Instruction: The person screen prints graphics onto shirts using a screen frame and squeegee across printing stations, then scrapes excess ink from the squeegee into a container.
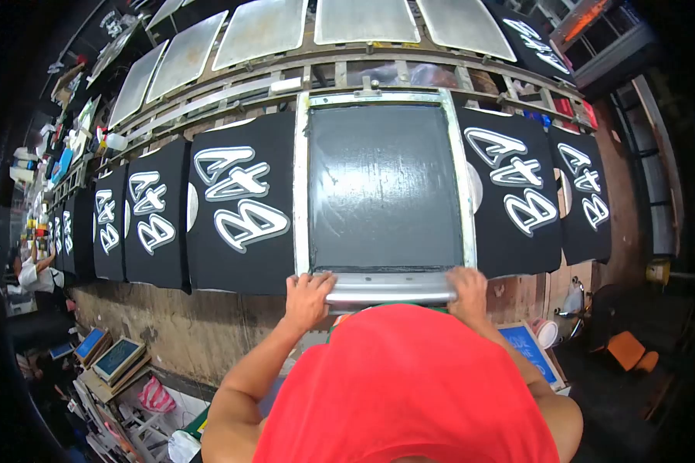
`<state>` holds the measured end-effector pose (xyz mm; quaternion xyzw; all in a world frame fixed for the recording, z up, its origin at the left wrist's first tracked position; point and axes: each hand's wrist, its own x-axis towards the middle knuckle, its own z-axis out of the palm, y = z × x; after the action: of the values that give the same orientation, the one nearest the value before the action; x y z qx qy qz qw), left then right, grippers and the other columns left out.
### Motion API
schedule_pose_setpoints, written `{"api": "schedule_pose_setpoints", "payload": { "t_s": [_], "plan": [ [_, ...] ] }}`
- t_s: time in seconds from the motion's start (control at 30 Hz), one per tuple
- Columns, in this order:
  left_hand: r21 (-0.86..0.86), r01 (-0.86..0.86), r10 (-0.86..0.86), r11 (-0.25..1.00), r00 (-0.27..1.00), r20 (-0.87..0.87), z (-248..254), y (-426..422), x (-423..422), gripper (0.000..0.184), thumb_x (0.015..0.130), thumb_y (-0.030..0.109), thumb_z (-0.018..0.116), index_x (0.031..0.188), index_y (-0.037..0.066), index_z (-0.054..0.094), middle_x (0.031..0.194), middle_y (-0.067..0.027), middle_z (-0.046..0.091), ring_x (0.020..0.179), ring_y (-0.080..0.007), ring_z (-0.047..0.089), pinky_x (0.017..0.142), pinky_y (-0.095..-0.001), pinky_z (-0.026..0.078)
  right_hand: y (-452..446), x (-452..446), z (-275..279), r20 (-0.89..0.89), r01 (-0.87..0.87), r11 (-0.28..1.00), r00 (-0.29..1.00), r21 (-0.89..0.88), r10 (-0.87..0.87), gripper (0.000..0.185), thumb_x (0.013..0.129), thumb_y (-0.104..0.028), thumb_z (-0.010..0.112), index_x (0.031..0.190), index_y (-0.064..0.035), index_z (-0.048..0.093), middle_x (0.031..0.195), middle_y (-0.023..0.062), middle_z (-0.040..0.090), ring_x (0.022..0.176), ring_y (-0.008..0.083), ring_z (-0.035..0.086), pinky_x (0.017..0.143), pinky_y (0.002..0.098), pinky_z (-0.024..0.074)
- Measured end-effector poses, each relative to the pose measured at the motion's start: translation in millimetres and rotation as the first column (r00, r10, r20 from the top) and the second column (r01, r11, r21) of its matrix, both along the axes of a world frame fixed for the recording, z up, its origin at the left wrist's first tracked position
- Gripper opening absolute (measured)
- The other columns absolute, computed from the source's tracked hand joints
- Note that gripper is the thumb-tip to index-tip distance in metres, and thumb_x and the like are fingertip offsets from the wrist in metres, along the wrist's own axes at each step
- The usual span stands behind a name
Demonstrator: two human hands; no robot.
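Observation:
A screen printing frame (302,193) with a dark mesh (382,185) lies over a spot in the row of black shirts. At its near end is a silver metal squeegee (394,287), spanning most of the frame's width. My left hand (309,299) closes around the squeegee's left end, and my right hand (469,291) around its right end. Beside the frame, a black shirt (239,270) with white and grey lettering lies on the left, and a similar printed shirt (529,255) on the right. Whatever lies under the mesh is hidden.
Bare metal platens (367,21) line the far side beyond a metal rail (208,100). More printed shirts (153,262) continue to the left. Blue screens (120,361) rest at lower left; another blue screen (529,351) is by my right arm. Another person (38,274) is at far left.

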<state>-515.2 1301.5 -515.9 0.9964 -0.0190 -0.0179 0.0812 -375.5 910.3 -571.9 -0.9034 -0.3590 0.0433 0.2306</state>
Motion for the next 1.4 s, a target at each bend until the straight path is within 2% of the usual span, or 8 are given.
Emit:
{"api": "schedule_pose_setpoints", "payload": {
  "t_s": [0.1, 0.17, 0.37, 0.47, 0.73, 1.0, 1.1, 1.4],
  "plan": [
    [-0.036, -0.016, 0.016, 0.999, 1.000, 0.004, 18.9, 9.8, 10.1, 0.042, 0.074, 0.020, 0.074, 0.116, 0.019, 0.071, 0.112, 0.0005, 0.074, 0.101, -0.0248, 0.063, 0.103, -0.0556, 0.038, 2.1, 16.1, 16.1, 0.089, 0.549, 0.809, 0.813, 0.210, -0.575, 0.062, 0.078, -0.022, 0.080, 0.131, -0.0017, 0.057, 0.127, 0.0178, 0.061, 0.123, 0.0372, 0.054, 0.106, 0.0478, 0.0414],
    [-0.120, -0.138, 0.123, 0.983, 0.985, -0.121, 19.8, 24.6, 25.1, 0.031, 0.083, 0.039, 0.076, 0.102, 0.015, 0.075, 0.087, -0.0118, 0.075, 0.089, -0.0320, 0.069, 0.110, -0.0666, 0.029, -13.3, 26.6, -21.3, -0.343, 0.791, 0.574, 0.611, 0.213, -0.714, 0.056, 0.087, -0.038, 0.077, 0.123, 0.0017, 0.061, 0.121, 0.0214, 0.064, 0.118, 0.0380, 0.058, 0.106, 0.0470, 0.0425],
    [-0.559, -0.563, 0.445, 0.609, 0.826, -0.347, -29.0, 53.3, 50.0, 0.053, 0.082, 0.050, 0.079, 0.106, 0.003, 0.077, 0.087, -0.0152, 0.076, 0.080, -0.0273, 0.073, 0.075, -0.0379, 0.055, -47.7, 68.8, -161.2, -0.883, 0.861, 0.468, 0.050, -0.200, -0.468, 0.098, 0.095, -0.077, 0.041, 0.125, 0.0135, 0.063, 0.130, 0.0324, 0.062, 0.123, 0.0380, 0.061, 0.103, 0.0467, 0.0461],
    [-0.545, -0.582, 0.530, 0.604, 0.803, -0.272, -37.5, 44.6, 50.1, 0.053, 0.084, 0.049, 0.078, 0.105, 0.000, 0.076, 0.086, -0.0143, 0.076, 0.081, -0.0227, 0.072, 0.076, -0.0393, 0.054, -13.1, 49.0, -65.1, -0.594, 0.791, 0.553, 0.319, -0.264, -0.739, 0.109, 0.095, -0.080, 0.018, 0.108, 0.0141, 0.071, 0.114, 0.0415, 0.063, 0.122, 0.0529, 0.057, 0.107, 0.0516, 0.0425],
    [-0.687, -0.538, 0.511, 0.489, 0.815, -0.274, -32.0, -81.7, 82.1, 0.048, 0.086, 0.044, 0.079, 0.111, 0.003, 0.077, 0.091, -0.0108, 0.077, 0.084, -0.0167, 0.071, 0.078, -0.0355, 0.054, -127.0, 61.0, -56.8, -0.505, 0.841, 0.476, 0.302, -0.259, -0.809, 0.097, 0.101, -0.071, 0.013, 0.105, 0.0044, 0.075, 0.109, 0.0317, 0.070, 0.111, 0.0498, 0.064, 0.097, 0.0552, 0.0469],
    [-0.707, -0.530, 0.508, 0.468, 0.816, -0.276, -68.0, -293.6, 176.9, 0.052, 0.083, 0.052, 0.078, 0.108, 0.007, 0.078, 0.087, -0.0160, 0.076, 0.082, -0.0260, 0.074, 0.078, -0.0396, 0.055, -355.6, 161.6, -110.2, -0.434, 0.883, 0.459, 0.452, 0.094, -0.780, 0.109, 0.093, -0.084, 0.020, 0.124, 0.0109, 0.066, 0.132, 0.0363, 0.059, 0.130, 0.0467, 0.054, 0.108, 0.0508, 0.0409],
    [-0.637, -0.556, 0.528, 0.533, 0.807, -0.263, -60.3, -340.4, 201.0, 0.054, 0.082, 0.054, 0.078, 0.107, 0.006, 0.078, 0.089, -0.0185, 0.076, 0.085, -0.0319, 0.075, 0.079, -0.0418, 0.056, -387.8, 196.0, -59.0, -0.561, 0.826, 0.441, 0.192, -0.350, -0.805, 0.104, 0.094, -0.080, 0.022, 0.131, 0.0105, 0.060, 0.132, 0.0364, 0.059, 0.135, 0.0463, 0.050, 0.114, 0.0479, 0.0352],
    [-0.595, -0.614, 0.645, 0.518, 0.738, -0.200, -43.5, -380.1, 235.5, 0.055, 0.079, 0.054, 0.079, 0.108, 0.007, 0.078, 0.092, -0.0186, 0.076, 0.088, -0.0315, 0.074, 0.080, -0.0414, 0.056, -428.4, 225.0, -96.9, -0.563, 0.823, 0.565, 0.441, -0.057, -0.699, 0.076, 0.101, -0.066, 0.041, 0.110, 0.0044, 0.067, 0.118, 0.0278, 0.066, 0.116, 0.0399, 0.062, 0.101, 0.0465, 0.0437]
  ]
}}
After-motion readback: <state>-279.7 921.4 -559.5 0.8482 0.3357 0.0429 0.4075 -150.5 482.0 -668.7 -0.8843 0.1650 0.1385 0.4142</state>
